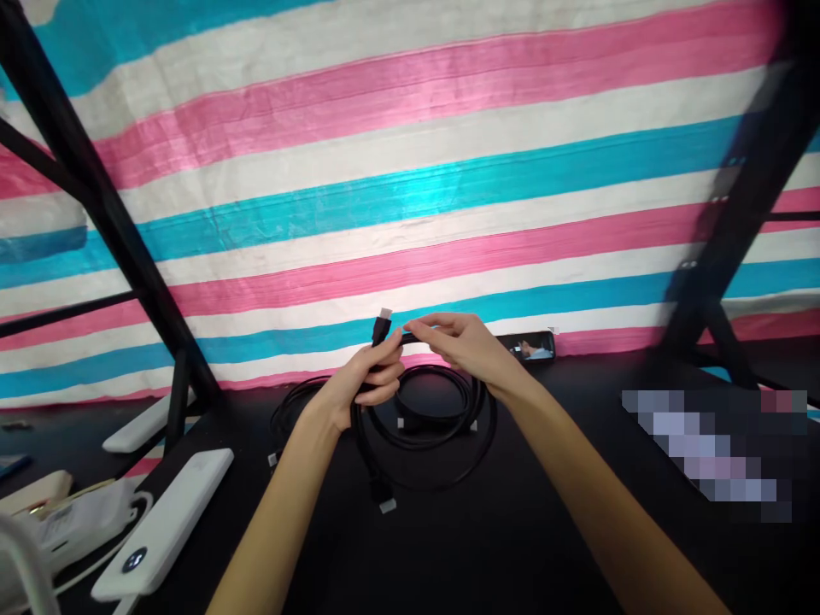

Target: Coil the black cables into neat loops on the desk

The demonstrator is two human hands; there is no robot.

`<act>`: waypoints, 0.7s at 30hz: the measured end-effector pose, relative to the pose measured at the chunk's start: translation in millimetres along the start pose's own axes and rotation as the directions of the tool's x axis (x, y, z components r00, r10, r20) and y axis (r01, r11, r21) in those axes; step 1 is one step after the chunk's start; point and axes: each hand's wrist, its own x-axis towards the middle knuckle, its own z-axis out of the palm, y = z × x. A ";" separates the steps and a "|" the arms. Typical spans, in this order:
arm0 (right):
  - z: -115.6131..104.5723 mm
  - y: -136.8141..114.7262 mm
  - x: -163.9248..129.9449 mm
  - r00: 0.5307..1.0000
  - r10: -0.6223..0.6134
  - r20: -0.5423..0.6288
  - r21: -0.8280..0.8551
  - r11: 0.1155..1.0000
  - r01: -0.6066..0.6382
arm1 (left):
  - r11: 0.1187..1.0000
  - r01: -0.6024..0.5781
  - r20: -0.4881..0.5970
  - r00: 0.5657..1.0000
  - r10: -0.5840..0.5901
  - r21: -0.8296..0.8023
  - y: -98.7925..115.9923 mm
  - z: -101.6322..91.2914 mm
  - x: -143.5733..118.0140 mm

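**Two hands on a black cable**

We see a striped sheet filling the twelve o'clock half, above a black table. At eight o'clock lies a white power bank. At centre rests the coiled black cable, one end lifted. Our left hand is clamped round the cable just below its plug; our right hand pinches the same strand at three o'clock of the plug.
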 end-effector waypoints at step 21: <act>8.2 -10.1 -4.1 0.993 0.087 -0.083 0.391 0.919 -0.048 | 0.820 -0.364 -0.143 0.931 0.336 -0.442 6.8 -9.7 0.8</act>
